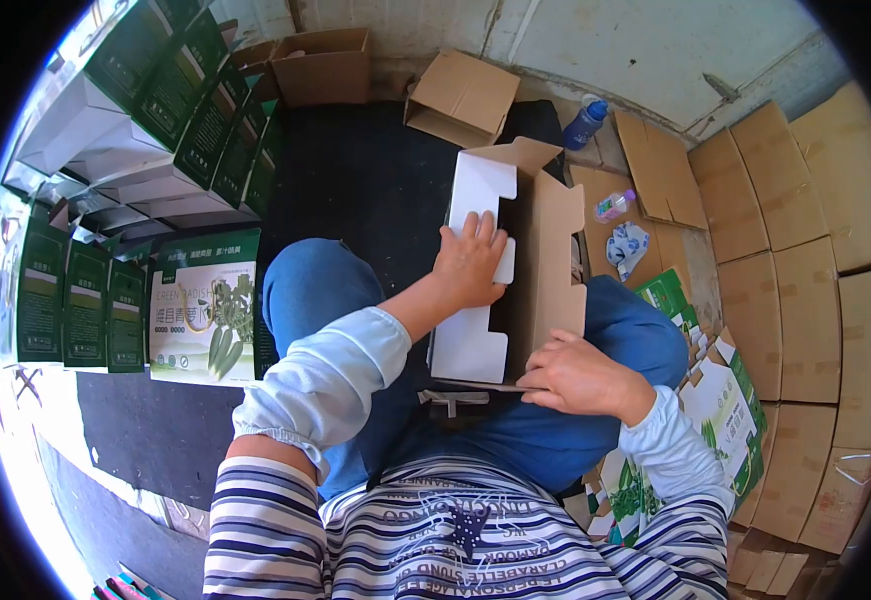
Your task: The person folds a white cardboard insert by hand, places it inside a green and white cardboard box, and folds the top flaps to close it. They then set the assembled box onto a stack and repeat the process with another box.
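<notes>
A partly folded cardboard box (pixel 534 270), brown inside with a white panel (pixel 471 335) of notched flaps, lies between my knees. My left hand (pixel 471 262) rests on that white panel, fingers stretched out and slightly apart. At the near right corner of the box, the fingers of my right hand (pixel 584 378) are curled round its edge; the thumb side is partly hidden. The box's top is open, and its outer print is not visible. A small grey strip (pixel 454 399) lies just below the near edge.
Green and white printed boxes (pixel 206 310) are stacked at left. Flat printed cartons (pixel 721 400) lie at right, before a wall of brown cartons (pixel 784 270). An open brown carton (pixel 463 95), a blue bottle (pixel 585 125), a small clear bottle (pixel 614 206) and a patterned cloth (pixel 627 246) lie beyond.
</notes>
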Tool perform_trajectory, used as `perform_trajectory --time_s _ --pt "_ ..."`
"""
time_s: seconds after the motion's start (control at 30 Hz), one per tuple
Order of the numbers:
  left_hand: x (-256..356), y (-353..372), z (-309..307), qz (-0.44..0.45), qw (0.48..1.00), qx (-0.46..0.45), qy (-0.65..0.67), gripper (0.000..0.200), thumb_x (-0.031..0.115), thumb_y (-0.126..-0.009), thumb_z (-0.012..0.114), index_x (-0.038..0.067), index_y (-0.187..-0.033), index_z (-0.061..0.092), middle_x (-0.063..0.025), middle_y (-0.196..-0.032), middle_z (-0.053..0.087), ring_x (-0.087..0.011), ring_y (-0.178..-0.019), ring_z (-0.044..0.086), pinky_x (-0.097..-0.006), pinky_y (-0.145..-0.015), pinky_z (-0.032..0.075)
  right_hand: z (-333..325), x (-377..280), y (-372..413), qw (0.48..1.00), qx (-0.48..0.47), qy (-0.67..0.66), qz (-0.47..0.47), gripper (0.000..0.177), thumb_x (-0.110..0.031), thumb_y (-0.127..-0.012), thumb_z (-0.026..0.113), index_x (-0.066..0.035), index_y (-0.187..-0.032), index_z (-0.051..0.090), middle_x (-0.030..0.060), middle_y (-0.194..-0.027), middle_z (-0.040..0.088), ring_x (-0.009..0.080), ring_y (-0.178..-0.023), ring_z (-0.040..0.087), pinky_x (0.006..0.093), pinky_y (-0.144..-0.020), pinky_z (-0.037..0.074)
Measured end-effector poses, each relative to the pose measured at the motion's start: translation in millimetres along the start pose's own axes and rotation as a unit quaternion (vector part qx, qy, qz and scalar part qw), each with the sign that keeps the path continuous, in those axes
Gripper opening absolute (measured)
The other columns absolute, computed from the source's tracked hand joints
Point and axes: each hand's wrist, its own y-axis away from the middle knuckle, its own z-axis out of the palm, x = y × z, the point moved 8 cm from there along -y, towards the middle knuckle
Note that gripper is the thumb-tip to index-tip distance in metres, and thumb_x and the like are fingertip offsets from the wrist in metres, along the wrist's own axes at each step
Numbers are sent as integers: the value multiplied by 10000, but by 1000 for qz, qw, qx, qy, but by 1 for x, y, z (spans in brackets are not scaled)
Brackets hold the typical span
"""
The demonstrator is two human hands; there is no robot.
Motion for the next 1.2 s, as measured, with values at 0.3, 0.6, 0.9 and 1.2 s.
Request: perform_trajectory --time_s 0.3,0.6,0.9,1.2 --pt "-7 10 12 21 992 120 30 568 447 -876 495 24 -1255 497 -216 -1380 376 -371 -1312 295 -579 -1027 238 -10 37 -32 964 190 125 141 367 -345 -690 738 -44 -838 589 111 -851 566 270 -835 574 384 -754 439" --pt "40 78 -3 92 991 88 48 537 386 -818 570 -8 -1182 544 -245 -1335 399 -392 -1269 340 -543 -1058 218 -3 59 -38 954 162 174 184 464 -364 -624 779 -29 -901 618 114 -891 546 272 -899 551 374 -780 451" --pt "92 109 15 166 979 79 84 508 53 -750 560 75 -1253 488 -213 -1323 409 -343 -1272 367 -503 -1052 282 -136 168 -51 857 336 168 352 573 -294 -781 671 54 -1186 462 205 -1041 587 362 -946 589 435 -788 495" --pt "118 94 9 41 990 33 129 510 380 -737 661 -12 -1039 539 -204 -1149 496 -338 -1100 457 -462 -918 362 -110 231 -72 932 271 -68 232 352 -238 -766 563 -82 -1072 639 172 -1082 621 350 -979 593 406 -860 453"
